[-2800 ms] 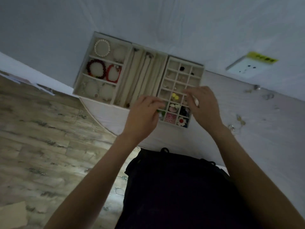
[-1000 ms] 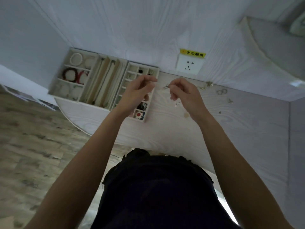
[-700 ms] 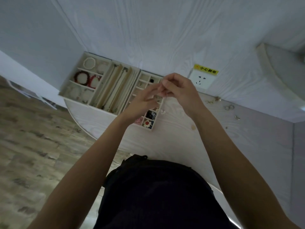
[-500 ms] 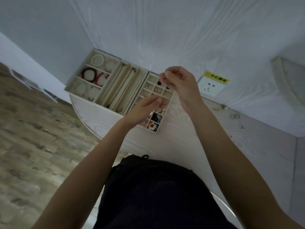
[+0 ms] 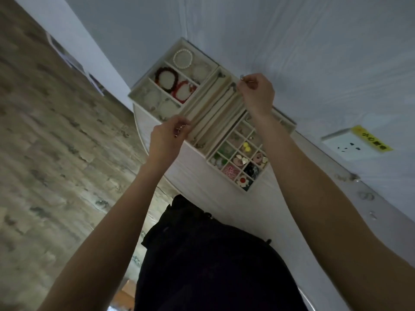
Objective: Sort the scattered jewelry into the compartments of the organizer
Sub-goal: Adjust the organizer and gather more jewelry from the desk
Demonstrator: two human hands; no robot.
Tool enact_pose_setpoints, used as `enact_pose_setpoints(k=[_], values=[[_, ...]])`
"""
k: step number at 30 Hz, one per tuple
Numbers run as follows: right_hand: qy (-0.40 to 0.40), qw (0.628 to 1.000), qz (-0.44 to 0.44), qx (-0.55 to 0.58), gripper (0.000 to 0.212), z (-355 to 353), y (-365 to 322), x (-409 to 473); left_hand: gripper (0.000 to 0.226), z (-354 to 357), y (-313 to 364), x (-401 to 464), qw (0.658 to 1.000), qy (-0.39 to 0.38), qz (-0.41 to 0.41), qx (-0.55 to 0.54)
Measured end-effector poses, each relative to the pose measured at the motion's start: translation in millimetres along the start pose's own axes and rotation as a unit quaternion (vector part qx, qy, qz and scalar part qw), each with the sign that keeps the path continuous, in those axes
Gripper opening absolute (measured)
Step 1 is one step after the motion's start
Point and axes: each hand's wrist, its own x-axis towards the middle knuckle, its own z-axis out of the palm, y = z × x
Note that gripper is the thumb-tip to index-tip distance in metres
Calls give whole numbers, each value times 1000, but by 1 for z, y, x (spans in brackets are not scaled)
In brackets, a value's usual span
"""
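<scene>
While both hands pinch its ends | necklace (image 5: 179, 129) spans organizer (image 5: 211, 113) slots

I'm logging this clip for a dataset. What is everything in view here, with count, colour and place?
organizer: one, cream, three joined trays on the table's far left edge by the wall.
bracelets: one white bead, one dark red, one bright red, in the left tray.
long slots: several, cream, middle tray, with thin chains in them.
small pieces: many, yellow, pink, green, black, red-and-white flower, in the grid tray.
table: one, white woodgrain.
loose jewelry: a few silvery bits, on the table at right.
wall socket: one, white, with yellow label.
floor: wood-look planks, left.
left hand: grip on a small chain end at the slots' near end.
right hand: grip pinching a small piece at the slots' far end.
</scene>
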Motion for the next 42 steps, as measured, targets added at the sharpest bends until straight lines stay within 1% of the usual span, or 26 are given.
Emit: enact_pose_setpoints(k=[3,5,10,12,15,17,20,22,23,25,28,31,36,42], values=[[-23,997,-40,-66,6,19,0,17,13,0,-13,10,998,44,35,29],[-30,990,-67,-120,14,31,-2,28,15,1,-23,16,995,56,61,60],[-48,966,-90,-239,14,49,-1,45,18,8,-39,26,972,65,133,182],[-52,955,-98,-274,16,54,2,49,15,11,-43,29,960,63,153,226],[-46,939,-104,-324,19,60,7,51,14,13,-47,30,942,57,164,286],[-39,926,-110,-358,21,61,9,52,17,14,-47,28,933,44,164,317],[-33,918,-122,-376,23,62,10,55,25,14,-48,22,924,37,183,334],[-35,917,-151,-367,22,58,10,55,24,10,-49,18,922,42,197,332],[-46,914,-173,-363,22,56,10,54,23,8,-51,17,919,48,202,334],[-95,896,-219,-375,27,52,13,50,20,4,-54,17,915,56,204,344],[-161,866,-250,-401,35,50,21,48,24,4,-58,17,916,24,195,350],[-176,854,-238,-428,38,50,23,51,25,4,-60,18,912,3,191,364],[-143,836,-225,-480,40,47,17,56,25,-2,-65,22,901,-9,199,385],[-151,855,-203,-452,37,52,14,57,28,-3,-65,27,906,-23,203,370]])
